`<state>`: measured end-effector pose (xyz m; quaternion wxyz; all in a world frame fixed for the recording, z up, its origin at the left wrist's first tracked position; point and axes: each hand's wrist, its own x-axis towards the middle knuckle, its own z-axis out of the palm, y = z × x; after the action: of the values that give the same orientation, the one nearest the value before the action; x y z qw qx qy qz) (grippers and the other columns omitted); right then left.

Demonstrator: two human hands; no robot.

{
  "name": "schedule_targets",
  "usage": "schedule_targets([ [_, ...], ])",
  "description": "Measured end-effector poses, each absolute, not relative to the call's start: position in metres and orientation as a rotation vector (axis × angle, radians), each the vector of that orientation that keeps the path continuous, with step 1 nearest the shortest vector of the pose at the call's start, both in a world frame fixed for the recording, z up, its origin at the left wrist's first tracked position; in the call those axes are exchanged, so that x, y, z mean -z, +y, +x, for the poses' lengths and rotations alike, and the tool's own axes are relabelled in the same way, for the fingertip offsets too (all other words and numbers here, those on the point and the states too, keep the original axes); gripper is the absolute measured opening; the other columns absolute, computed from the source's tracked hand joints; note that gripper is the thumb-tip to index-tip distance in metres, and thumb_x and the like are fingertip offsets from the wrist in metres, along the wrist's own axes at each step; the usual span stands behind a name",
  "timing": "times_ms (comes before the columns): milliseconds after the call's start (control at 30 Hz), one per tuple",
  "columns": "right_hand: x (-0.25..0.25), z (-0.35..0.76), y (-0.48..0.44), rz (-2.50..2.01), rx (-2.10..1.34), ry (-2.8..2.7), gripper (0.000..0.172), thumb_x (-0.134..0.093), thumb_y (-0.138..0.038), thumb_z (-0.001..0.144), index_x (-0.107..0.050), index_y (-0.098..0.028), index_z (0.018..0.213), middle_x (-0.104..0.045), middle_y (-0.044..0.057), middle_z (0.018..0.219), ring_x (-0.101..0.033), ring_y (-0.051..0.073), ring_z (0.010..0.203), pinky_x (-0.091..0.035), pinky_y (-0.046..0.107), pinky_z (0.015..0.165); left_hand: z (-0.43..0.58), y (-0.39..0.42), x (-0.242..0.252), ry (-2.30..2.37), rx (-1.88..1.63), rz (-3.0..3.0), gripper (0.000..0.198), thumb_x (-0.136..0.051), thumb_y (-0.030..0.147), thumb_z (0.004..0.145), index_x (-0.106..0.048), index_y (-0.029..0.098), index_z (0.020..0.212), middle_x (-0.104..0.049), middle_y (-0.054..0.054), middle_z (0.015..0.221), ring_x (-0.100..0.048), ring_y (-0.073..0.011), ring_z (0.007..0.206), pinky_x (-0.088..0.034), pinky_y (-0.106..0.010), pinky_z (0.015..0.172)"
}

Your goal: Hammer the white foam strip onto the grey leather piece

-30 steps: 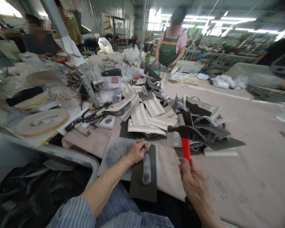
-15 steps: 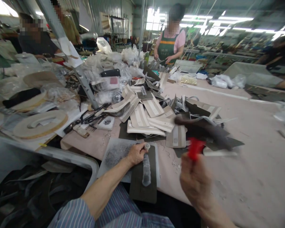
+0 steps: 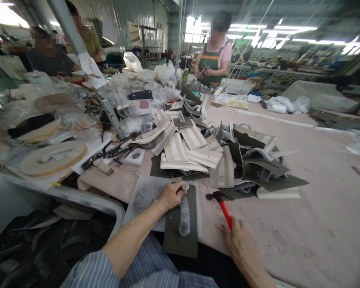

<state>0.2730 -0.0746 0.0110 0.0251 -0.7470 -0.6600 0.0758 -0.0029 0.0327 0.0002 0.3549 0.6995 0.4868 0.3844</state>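
Note:
My left hand (image 3: 171, 196) grips a small metal punch (image 3: 185, 187) upright between its fingers. The punch stands at the top end of a dark olive strip of material (image 3: 180, 244), which lies on a grey speckled board (image 3: 145, 196). A clear plastic sleeve (image 3: 185, 216) lies lengthwise along the strip. My right hand (image 3: 243, 246) holds a red-handled hammer (image 3: 225, 213) low over the table, its dark head (image 3: 217, 196) pointing left toward the punch and apart from it.
Beyond the hammer lies a heap of beige and dark olive panels (image 3: 204, 156) on a pink-covered table (image 3: 303, 228). Scissors and small tools (image 3: 118, 150) sit to the left, with plastic bags behind. A co-worker (image 3: 213, 60) stands across the table. A metal rail (image 3: 78, 196) runs along the left.
The hammer has swung down from a raised, blurred position and now sits lower and nearer the punch. My left hand and the strip have not visibly moved.

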Motion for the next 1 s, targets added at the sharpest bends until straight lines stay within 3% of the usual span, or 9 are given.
schedule_targets([
  [100,-0.022,0.236,-0.067,-1.799,-0.054,-2.143,0.045,-0.044,-0.027,0.095,-0.043,-0.014,0.138,-0.051,0.020,0.134,-0.055,0.031,0.115,-0.047,0.042,0.089,-0.003,0.032,0.000,1.249,-1.025,1.794,0.013,-0.061,0.015,0.080,-0.070,0.018,0.090,-0.069,-0.001,0.079,-0.062,-0.0154,0.074,-0.047,-0.024,0.073],
  [200,-0.042,0.191,-0.057,-1.400,-0.156,-2.447,0.053,-0.044,-0.010,0.088,-0.047,-0.024,0.139,-0.041,0.012,0.147,-0.049,0.027,0.121,-0.045,0.040,0.095,0.000,0.034,0.001,1.257,-1.060,1.725,0.010,-0.064,0.020,0.079,-0.070,0.017,0.086,-0.068,0.000,0.075,-0.061,-0.0147,0.070,-0.048,-0.024,0.070],
  [300,-0.055,0.155,-0.051,-1.240,-0.164,-2.729,0.037,-0.051,-0.006,0.079,-0.064,-0.022,0.111,-0.048,0.010,0.141,-0.048,0.028,0.117,-0.041,0.043,0.098,0.003,0.038,0.000,1.281,-1.184,1.427,0.018,-0.069,0.024,0.073,-0.069,0.015,0.089,-0.069,-0.001,0.075,-0.062,-0.0147,0.068,-0.050,-0.024,0.067],
  [400,-0.064,0.138,-0.049,-1.335,0.020,-2.742,0.020,-0.055,-0.011,0.078,-0.065,-0.016,0.095,-0.058,0.016,0.124,-0.050,0.032,0.113,-0.038,0.047,0.098,-0.001,0.043,-0.013,1.306,-1.333,1.141,0.023,-0.073,0.027,0.070,-0.068,0.014,0.088,-0.069,-0.001,0.074,-0.063,-0.0147,0.066,-0.051,-0.023,0.065],
  [500,-0.074,0.137,-0.045,-1.699,0.168,-2.536,0.012,-0.051,-0.012,0.083,-0.062,-0.015,0.087,-0.064,0.016,0.094,-0.057,0.030,0.091,-0.041,0.043,0.083,-0.014,0.042,-0.038,1.258,-1.456,1.130,0.025,-0.075,0.027,0.070,-0.068,0.014,0.090,-0.071,-0.002,0.077,-0.065,-0.0147,0.069,-0.052,-0.023,0.066],
  [600,-0.079,0.142,-0.040,-1.958,0.024,-2.309,0.015,-0.045,-0.016,0.090,-0.060,-0.015,0.096,-0.064,0.012,0.079,-0.062,0.026,0.076,-0.041,0.036,0.070,-0.024,0.037,-0.060,1.177,-1.481,1.215,0.024,-0.076,0.024,0.071,-0.069,0.014,0.092,-0.072,-0.003,0.083,-0.067,-0.0158,0.077,-0.053,-0.024,0.073],
  [733,-0.062,0.140,-0.039,-2.069,-0.382,-2.009,0.040,-0.048,-0.035,0.096,-0.049,-0.012,0.128,-0.071,0.012,0.092,-0.068,0.025,0.079,-0.041,0.031,0.065,-0.018,0.032,-0.054,1.140,-1.389,1.194,0.021,-0.075,0.022,0.071,-0.068,0.014,0.090,-0.070,-0.001,0.080,-0.067,-0.0151,0.075,-0.054,-0.024,0.072],
  [800,-0.048,0.136,-0.042,-2.040,-0.542,-1.928,0.040,-0.046,-0.039,0.097,-0.050,-0.015,0.129,-0.071,0.013,0.099,-0.070,0.025,0.084,-0.043,0.031,0.069,-0.010,0.032,-0.037,1.141,-1.339,1.155,0.021,-0.074,0.020,0.071,-0.068,0.014,0.090,-0.070,-0.001,0.079,-0.067,-0.0152,0.075,-0.054,-0.024,0.072],
  [1000,-0.024,0.122,-0.046,-1.935,-0.833,-1.500,0.046,-0.036,-0.048,0.098,-0.056,-0.014,0.120,-0.071,0.014,0.094,-0.069,0.027,0.086,-0.048,0.033,0.072,0.007,0.028,0.003,1.069,-1.239,1.121,0.017,-0.072,0.020,0.073,-0.066,0.014,0.088,-0.072,-0.003,0.082,-0.069,-0.0167,0.078,-0.054,-0.026,0.076],
])
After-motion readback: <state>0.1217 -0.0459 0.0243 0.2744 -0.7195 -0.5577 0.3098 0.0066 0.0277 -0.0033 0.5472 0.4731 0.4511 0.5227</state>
